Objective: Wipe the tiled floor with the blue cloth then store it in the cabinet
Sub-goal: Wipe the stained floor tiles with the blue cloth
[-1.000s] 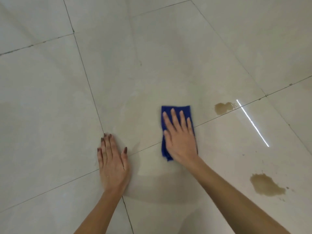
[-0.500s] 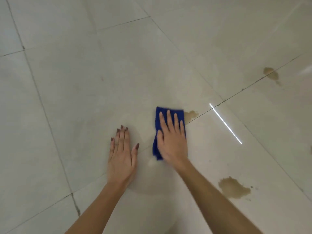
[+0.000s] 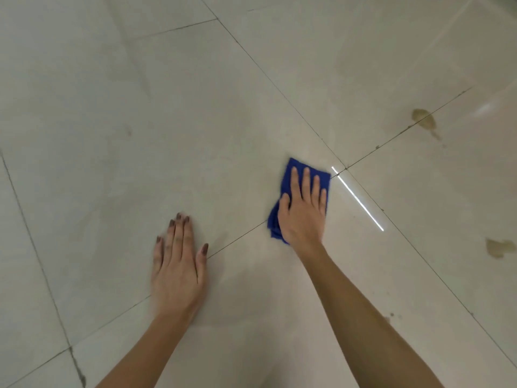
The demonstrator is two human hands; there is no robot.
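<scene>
A folded blue cloth (image 3: 297, 167) lies on the pale tiled floor (image 3: 195, 121), just left of a crossing of grout lines. My right hand (image 3: 303, 211) presses flat on top of the cloth, fingers spread, covering most of it. My left hand (image 3: 179, 270) rests flat on the bare floor to the left and nearer to me, palm down, holding nothing. No cabinet is in view.
A brown stain (image 3: 423, 120) sits on a grout line at the far right. Another brown stain (image 3: 499, 247) lies at the right edge. Small brown specks (image 3: 390, 316) dot the tile near my right forearm. A bright streak of reflected light (image 3: 358, 198) runs right of the cloth.
My right hand has slid the cloth to the right over the brown spot that lay beside it; that spot is no longer visible. My left hand shifted along the floor too.
</scene>
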